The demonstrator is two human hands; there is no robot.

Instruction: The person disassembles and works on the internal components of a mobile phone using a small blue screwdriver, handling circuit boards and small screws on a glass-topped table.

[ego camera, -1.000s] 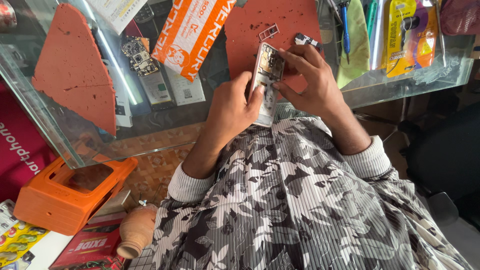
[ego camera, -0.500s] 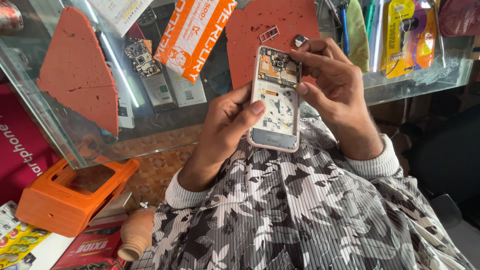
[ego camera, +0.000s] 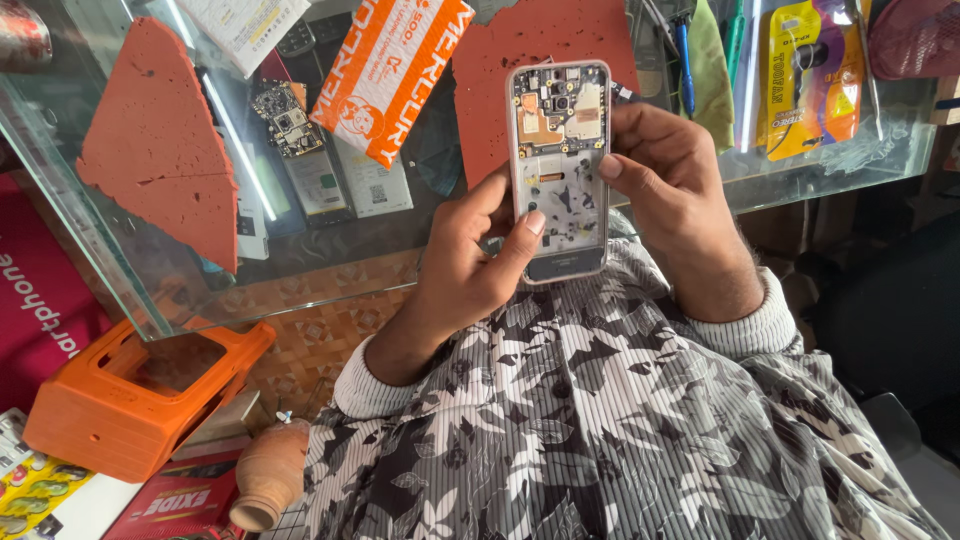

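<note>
A person holds an opened phone (ego camera: pixel 558 170), its circuit boards showing, upright above a glass worktop (ego camera: pixel 330 250). The left hand (ego camera: pixel 470 270) grips its lower edge; the right hand (ego camera: pixel 675 195) clasps its side, fingers closed. Behind the phone lies a red mat (ego camera: pixel 480 90); left of it, an orange packet (ego camera: pixel 390 70). Below the worktop sits an orange box (ego camera: pixel 130 400).
</note>
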